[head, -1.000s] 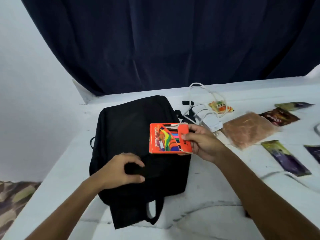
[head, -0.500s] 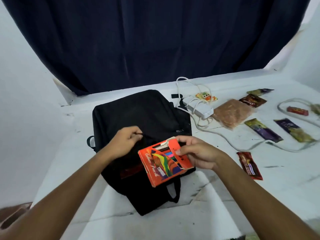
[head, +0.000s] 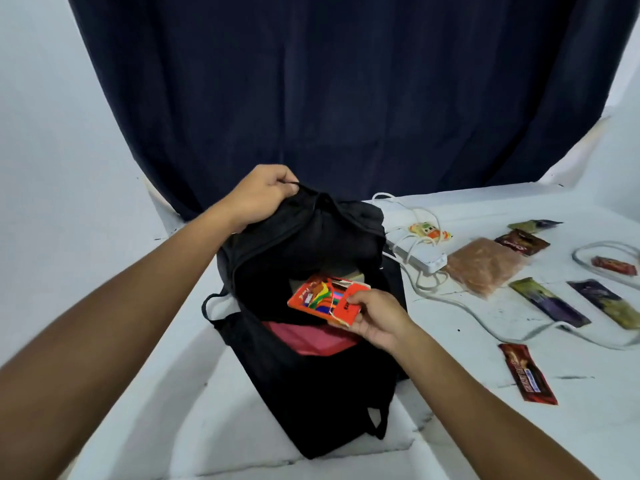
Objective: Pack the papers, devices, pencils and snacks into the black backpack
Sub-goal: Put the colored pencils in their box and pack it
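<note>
Head view shows my left hand (head: 261, 195) with its grip closed on the top edge of the black fabric backpack (head: 311, 341), lifting it so the main compartment gapes. My right hand (head: 375, 318) pinches the near corner of the flat orange cardboard box of colour pencils (head: 323, 299), its grip closed on it. Lettering on the box is too blurred for me to read. The box hangs tilted in the backpack's mouth, far end lower, above a pink-red flat item (head: 308, 337) lodged inside. Right of the backpack, on the white desk (head: 485, 393), lie a white power adapter (head: 420, 258) with its looping cable, a clear pouch of brownish snack (head: 485, 265) and several dark foil wrappers; their print is unreadable. Nearest the backpack's right side is a red-brown wrapper (head: 528, 374). Bare desk shows left of the backpack.
</note>
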`<state>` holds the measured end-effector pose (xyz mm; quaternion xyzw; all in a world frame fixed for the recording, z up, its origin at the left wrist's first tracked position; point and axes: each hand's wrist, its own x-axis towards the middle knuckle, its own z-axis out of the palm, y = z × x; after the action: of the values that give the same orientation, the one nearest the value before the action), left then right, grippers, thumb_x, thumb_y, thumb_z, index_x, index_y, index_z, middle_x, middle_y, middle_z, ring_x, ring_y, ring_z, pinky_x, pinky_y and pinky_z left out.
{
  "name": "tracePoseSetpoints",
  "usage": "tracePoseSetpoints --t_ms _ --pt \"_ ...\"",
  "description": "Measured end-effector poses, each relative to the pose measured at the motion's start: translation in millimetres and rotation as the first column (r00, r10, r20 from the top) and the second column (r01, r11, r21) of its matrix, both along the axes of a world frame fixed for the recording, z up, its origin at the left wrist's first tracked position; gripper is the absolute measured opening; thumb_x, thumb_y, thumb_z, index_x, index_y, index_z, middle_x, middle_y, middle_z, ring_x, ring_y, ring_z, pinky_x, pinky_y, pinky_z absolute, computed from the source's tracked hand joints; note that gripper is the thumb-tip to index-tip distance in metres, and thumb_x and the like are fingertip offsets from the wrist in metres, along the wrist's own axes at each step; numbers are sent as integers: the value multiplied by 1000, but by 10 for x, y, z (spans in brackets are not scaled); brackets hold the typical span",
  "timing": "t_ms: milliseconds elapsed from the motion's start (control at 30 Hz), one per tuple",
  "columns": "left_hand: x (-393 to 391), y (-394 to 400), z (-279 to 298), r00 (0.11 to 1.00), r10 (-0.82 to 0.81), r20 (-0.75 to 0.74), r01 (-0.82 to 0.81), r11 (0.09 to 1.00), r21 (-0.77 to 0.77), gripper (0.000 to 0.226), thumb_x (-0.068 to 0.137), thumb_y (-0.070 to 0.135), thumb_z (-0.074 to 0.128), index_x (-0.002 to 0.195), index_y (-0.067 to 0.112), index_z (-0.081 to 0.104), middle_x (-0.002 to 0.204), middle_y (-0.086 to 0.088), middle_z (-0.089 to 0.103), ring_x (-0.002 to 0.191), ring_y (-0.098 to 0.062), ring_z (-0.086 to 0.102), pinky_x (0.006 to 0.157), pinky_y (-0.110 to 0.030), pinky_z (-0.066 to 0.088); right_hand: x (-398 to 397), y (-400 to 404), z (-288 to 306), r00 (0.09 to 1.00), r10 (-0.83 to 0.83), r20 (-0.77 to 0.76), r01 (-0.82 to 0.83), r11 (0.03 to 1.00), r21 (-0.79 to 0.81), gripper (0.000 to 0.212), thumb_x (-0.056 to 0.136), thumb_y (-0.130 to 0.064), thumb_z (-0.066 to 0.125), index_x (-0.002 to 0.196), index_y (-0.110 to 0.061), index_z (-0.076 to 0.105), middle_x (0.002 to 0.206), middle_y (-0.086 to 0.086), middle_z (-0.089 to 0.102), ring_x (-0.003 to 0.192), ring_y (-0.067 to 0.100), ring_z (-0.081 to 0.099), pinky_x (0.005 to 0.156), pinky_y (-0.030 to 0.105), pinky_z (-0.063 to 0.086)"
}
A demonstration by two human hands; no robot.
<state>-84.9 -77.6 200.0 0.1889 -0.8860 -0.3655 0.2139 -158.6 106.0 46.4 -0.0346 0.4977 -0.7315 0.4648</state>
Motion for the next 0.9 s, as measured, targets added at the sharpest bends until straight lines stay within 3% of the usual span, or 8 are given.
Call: tracePoseSetpoints --t_ms 133,200,300,500,700,900 --pt "-26 -7 125 997 8 -72 -10 999 -32 13 98 13 53 93 11 65 77 -1 66 68 -8 60 68 -18 47 -40 -301 15 977 -191 97 189 982 25 14 87 10 44 91 -1 52 82 20 61 72 32 62 61 48 56" --pt "-55 -42 197 994 16 -107 -21 999 -43 13 98 13 53 91 12 65 78 -2 67 70 -9 60 71 -21 48 -75 -435 2 964 -252 88 244 966 88 16 86 5 47 95 -5 54 80 15 60 69 26 60 58 40 51" --pt "-120 -101 294 988 22 -152 -33 997 -70 16 97 13 54 86 15 64 78 -3 67 72 -12 60 75 -26 48 -87 -593 12 962 -263 73 253 960 119 21 86 2 50 104 -7 54 76 12 59 64 21 57 53 31 46" --pt "-175 -113 302 989 -1 -148 -9 998 -69 15 98 12 53 88 13 64 80 -6 67 74 -14 61 76 -27 49 -131 -802 10 949 -315 19 312 945 100 31 87 2 50 117 -3 52 77 12 61 63 21 60 51 31 52" --pt "-164 -106 249 990 -19 -138 13 999 -40 15 98 11 52 96 4 65 83 -10 68 75 -15 61 76 -29 49 -197 -859 -55 924 -383 11 381 922 72 22 87 5 50 107 -2 53 78 13 61 62 22 61 42 29 55" --pt "-170 -95 234 991 -30 -130 29 1000 -12 15 98 12 52 96 5 65 87 -15 70 75 -15 63 76 -26 50 -165 -931 12 906 -423 26 424 905 -35 23 85 9 50 106 -1 50 95 20 60 67 23 60 40 25 52"
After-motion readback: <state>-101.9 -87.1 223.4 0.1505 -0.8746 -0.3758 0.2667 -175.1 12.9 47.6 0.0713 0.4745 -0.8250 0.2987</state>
